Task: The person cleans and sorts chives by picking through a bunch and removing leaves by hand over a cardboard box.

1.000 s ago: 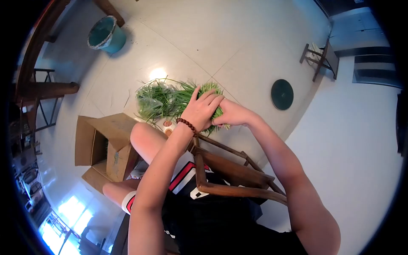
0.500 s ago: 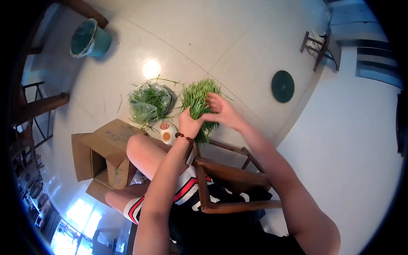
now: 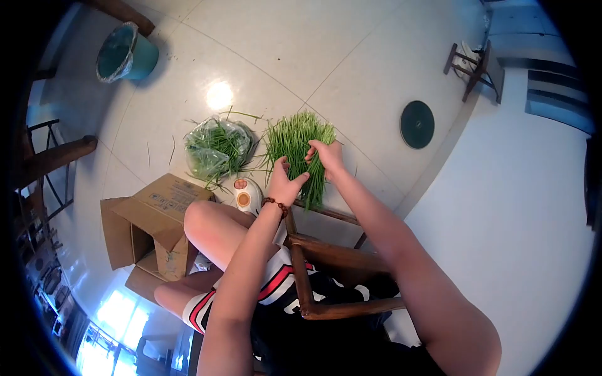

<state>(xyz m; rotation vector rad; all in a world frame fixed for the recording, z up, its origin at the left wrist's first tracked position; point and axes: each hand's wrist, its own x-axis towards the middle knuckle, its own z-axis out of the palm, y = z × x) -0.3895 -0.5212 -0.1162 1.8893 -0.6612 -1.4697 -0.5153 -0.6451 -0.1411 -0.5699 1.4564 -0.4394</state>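
Note:
A thick bunch of green chives (image 3: 293,135) lies spread in front of me, paler ends pointing away and leafy ends toward the stool. My left hand (image 3: 287,183), with a beaded bracelet at the wrist, is at the bunch's near left side, thumb and fingers apart. On the right edge of the bunch, my right hand (image 3: 327,158) has its fingers curled around some chives; its grip is partly hidden. Left of the bunch sits a clear plastic bag (image 3: 207,156) with more chives in it.
An open cardboard box (image 3: 166,210) stands by my knees, near a white object with round orange markings (image 3: 248,195). A wooden stool (image 3: 304,276) is right of my legs. Farther off are a lined green bin (image 3: 144,59), a dark green disc (image 3: 417,124) and stray stalks.
My hands have moved apart: the right one now curls at the bunch's right side, and the left one has loosened. The chives are spread wider to the right.

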